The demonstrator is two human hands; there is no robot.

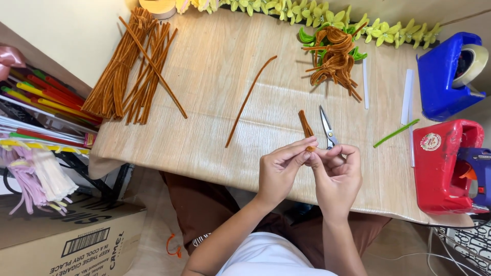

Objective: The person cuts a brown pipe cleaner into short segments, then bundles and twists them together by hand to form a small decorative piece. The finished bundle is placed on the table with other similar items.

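Head view shows the left hand (279,168) and right hand (335,171) meeting over the bench (225,66) edge, both pinching the lower end of a short folded brown pipe-cleaner bundle (306,125) that stands up between their fingertips. Judging by this, the strands should stay pinched tight and parallel, clear of the scissors (327,128) just beside them.

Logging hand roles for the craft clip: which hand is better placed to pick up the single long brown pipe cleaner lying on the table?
Left, probably. The left hand is nearer the long brown pipe cleaner, which lies up and to its left. The right hand has scissors at its fingers, and both pinch the short brown bundle.
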